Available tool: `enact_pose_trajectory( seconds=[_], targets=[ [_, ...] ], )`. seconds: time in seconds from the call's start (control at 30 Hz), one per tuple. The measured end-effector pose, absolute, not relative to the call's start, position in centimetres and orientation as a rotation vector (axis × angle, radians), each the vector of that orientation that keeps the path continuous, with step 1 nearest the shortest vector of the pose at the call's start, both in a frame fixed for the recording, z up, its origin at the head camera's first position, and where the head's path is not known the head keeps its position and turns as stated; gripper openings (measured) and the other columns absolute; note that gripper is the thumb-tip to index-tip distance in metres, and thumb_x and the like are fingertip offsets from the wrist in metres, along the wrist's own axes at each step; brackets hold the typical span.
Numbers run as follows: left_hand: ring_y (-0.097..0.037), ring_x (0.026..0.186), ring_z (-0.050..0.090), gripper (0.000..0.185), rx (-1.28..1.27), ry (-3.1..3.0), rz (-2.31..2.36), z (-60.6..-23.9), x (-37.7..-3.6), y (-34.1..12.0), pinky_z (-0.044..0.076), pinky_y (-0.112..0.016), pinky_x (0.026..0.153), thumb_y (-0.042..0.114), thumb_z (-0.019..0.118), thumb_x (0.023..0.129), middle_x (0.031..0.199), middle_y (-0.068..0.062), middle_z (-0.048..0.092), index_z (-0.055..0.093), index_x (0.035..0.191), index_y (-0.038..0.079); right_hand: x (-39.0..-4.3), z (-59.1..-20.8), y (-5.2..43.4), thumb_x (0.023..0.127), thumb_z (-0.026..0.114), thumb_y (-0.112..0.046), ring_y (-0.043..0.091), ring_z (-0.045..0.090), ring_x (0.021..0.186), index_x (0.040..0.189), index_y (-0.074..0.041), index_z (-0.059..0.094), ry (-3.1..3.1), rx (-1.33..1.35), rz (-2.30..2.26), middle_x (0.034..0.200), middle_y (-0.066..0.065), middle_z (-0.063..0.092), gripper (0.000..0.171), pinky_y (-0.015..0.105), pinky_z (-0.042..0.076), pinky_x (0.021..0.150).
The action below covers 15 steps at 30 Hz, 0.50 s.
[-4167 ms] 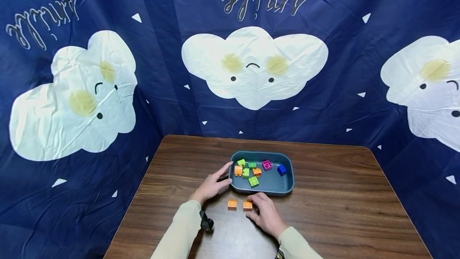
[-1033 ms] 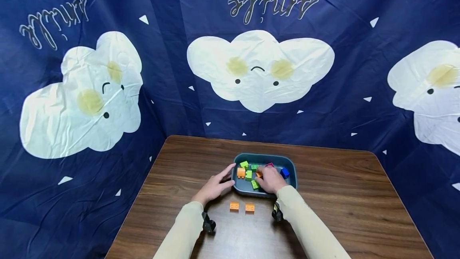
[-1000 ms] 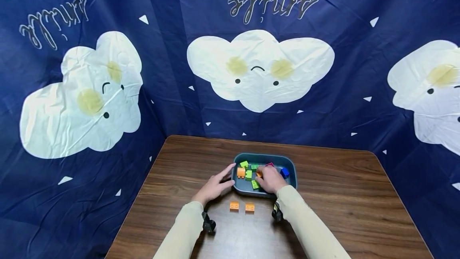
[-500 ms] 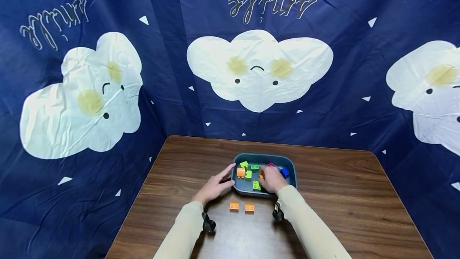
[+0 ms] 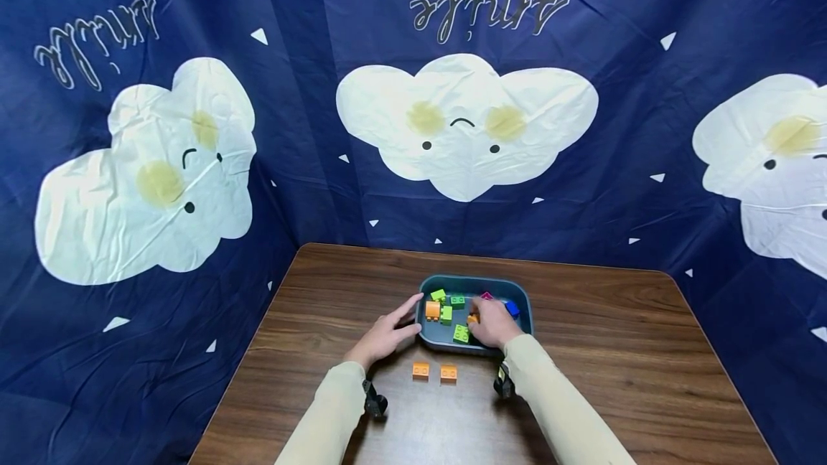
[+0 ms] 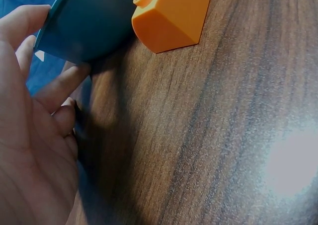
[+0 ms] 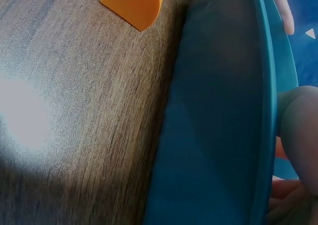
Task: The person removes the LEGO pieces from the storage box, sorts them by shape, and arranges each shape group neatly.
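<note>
Inside the tray (image 5: 520, 321), right hand (image 5: 492, 323) pinches an orange brick (image 5: 472, 318).

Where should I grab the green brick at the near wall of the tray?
Pinch the green brick by its two side faces, coming straight down from above. It lies studs up, close to the tray's near wall, and the right hand sits just beside it, so a sideways approach looks blocked.

An orange toy brick (image 5: 472, 318) sits in the middle of a dark teal tray (image 5: 520, 295) among green, pink and blue bricks, mostly hidden under fingers, while two matching orange bricks (image 5: 434, 372) lie side by side on the table just before it.
</note>
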<state>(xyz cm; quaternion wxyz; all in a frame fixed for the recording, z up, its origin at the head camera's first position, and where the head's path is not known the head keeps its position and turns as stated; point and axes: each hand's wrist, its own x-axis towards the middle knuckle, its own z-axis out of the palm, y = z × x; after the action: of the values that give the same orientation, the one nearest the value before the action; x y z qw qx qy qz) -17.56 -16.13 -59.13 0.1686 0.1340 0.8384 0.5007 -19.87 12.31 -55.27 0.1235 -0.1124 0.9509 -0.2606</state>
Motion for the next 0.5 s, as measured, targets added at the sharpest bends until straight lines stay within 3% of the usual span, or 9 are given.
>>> enact_pose_trajectory(
  seconds=[0.3, 0.5],
  targets=[
    [-0.028, 0.148, 0.048, 0.065, 0.380, 2.375, 1.433, -59.40, -17.55, -16.27, 0.040, -0.059, 0.116, 0.034, 0.059, 0.109, 0.163, -0.010, 0.046, 0.028, 0.164, 0.049, -19.56, -55.70, 12.51, 0.092, 0.076, -0.016, 0.030, 0.065, 0.106, 0.120, -0.006, 0.072, 2.799, -0.344, -0.769, 0.113, 0.010, 0.073, 0.030, 0.053, 0.055, 0.095],
    [-0.026, 0.148, 0.047, 0.066, 0.384, 2.386, 1.425, -59.23, -17.44, -16.26, 0.038, -0.058, 0.118, 0.037, 0.060, 0.108, 0.164, -0.008, 0.044, 0.028, 0.165, 0.048, -19.35, -55.65, 12.55, 0.091, 0.075, -0.013, 0.029, 0.062, 0.101, 0.117, -0.006, 0.075, 2.835, -0.402, -0.739, 0.106, 0.008, 0.072, 0.027, 0.051, 0.055, 0.094]
  ],
)
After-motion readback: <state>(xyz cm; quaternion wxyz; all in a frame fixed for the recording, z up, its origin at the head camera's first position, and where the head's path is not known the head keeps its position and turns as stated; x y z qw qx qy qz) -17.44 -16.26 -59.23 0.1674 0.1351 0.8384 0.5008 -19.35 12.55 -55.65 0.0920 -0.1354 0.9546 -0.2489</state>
